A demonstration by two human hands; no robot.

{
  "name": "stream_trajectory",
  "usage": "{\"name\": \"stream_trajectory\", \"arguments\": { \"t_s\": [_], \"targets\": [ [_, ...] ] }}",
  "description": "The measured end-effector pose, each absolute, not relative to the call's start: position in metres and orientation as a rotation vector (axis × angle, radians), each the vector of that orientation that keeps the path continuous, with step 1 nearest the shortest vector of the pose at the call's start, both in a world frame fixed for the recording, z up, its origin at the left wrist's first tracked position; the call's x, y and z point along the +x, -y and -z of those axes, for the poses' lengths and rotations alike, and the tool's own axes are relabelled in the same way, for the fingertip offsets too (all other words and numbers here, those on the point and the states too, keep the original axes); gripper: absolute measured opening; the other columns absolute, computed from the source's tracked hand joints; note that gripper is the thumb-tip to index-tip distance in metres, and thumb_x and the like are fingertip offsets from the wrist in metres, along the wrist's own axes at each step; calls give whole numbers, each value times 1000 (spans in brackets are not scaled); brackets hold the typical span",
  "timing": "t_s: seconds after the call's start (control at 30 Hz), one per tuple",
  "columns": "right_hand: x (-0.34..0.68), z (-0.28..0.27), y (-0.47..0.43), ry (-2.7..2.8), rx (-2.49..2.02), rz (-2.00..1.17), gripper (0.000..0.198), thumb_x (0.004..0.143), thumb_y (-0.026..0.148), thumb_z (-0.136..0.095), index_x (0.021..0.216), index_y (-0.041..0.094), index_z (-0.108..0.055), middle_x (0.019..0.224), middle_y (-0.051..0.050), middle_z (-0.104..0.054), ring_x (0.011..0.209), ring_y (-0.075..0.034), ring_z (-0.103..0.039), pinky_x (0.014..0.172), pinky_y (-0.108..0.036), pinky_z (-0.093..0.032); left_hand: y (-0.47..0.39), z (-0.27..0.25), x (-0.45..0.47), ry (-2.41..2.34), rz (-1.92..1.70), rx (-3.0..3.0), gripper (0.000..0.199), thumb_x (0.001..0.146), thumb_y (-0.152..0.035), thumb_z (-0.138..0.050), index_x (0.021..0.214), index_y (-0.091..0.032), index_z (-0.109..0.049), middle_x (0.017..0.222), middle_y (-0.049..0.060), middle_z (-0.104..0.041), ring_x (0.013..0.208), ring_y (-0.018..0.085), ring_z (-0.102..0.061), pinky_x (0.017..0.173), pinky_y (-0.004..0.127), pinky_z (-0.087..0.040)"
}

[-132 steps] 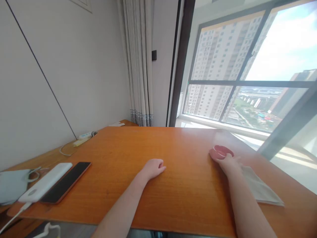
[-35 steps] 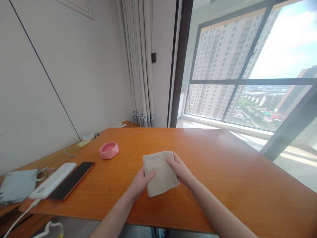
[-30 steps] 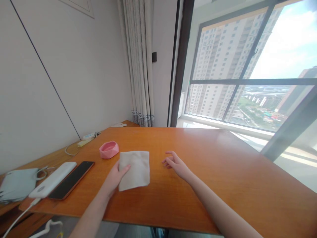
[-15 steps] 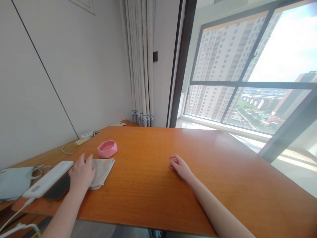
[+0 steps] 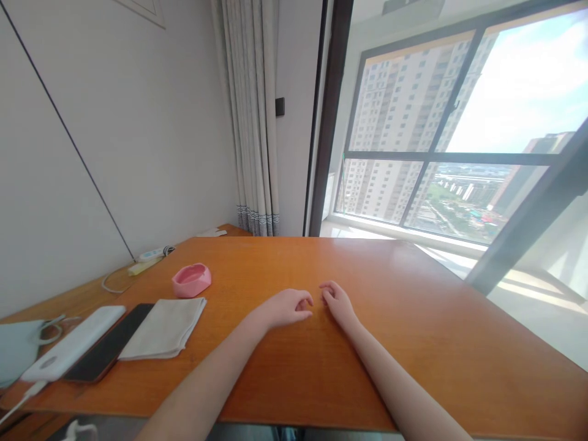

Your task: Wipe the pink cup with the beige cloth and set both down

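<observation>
Over the middle of the wooden table [image 5: 275, 380], my left hand [image 5: 290, 308] is loosely curled, with a gap between thumb and fingers and nothing in it. Just to its right, my right hand [image 5: 339, 304] bends its fingers loosely and also holds nothing visible. The two hands are close but apart. To the left lies a folded pale cloth [image 5: 164, 331], beside a black smartphone [image 5: 110, 344]. Left of the phone is a white power bank [image 5: 76, 343] with a cable plugged into its near end. Behind the cloth sits a pink ashtray [image 5: 192, 282].
A pale blue-grey item [image 5: 18, 349], partly cut off, lies at the left edge. A power strip [image 5: 151, 254] with cords runs along the wall. Beyond the table are a curtain [image 5: 252, 122] and a large window [image 5: 441, 153].
My left hand has left the cloth and phone and moved right, to beside my right hand. Cloth and phone now show uncovered. The view has turned slightly right.
</observation>
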State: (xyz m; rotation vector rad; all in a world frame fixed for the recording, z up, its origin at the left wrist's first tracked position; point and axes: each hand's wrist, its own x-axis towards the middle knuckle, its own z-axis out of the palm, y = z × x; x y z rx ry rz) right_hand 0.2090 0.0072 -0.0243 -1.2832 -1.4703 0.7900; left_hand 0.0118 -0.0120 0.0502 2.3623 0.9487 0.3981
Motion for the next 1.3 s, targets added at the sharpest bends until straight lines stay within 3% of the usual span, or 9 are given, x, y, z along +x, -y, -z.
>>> {"name": "stream_trajectory", "arguments": {
  "t_s": [0.2,0.33,0.7,1.3],
  "targets": [
    [200,17,4,1861,-1280,-635,27,70,16,-46,95,18,-57,66,2,-57,59,-12,-50,58,-23,-39,-7,-13,38,-1115,-549,2349,10,75,-21,-46,80,-17,-54,73,0,-59,64,12,-51,57,22,-35],
    [194,12,11,1928,-1309,-614,22,70,12,-46,85,17,-61,66,0,-60,61,-13,-51,60,-23,-39,-2,4,36,-1114,-530,2408,13,79,-26,-45,75,-17,-55,70,1,-59,63,13,-50,57,23,-31],
    [192,10,15,1968,-1343,-627,15,80,23,-49,81,19,-64,72,-2,-66,67,-15,-57,65,-25,-41,-6,10,33,-1133,-521,2408,23,81,-31,-42,72,-16,-58,69,3,-59,61,14,-49,54,24,-29],
    [192,12,16,1957,-1344,-624,16,81,25,-49,83,19,-63,72,-2,-66,67,-16,-58,66,-26,-42,-3,2,32,-1128,-495,2419,21,82,-29,-43,77,-17,-58,75,3,-62,64,15,-53,55,23,-30]
  ]
}}
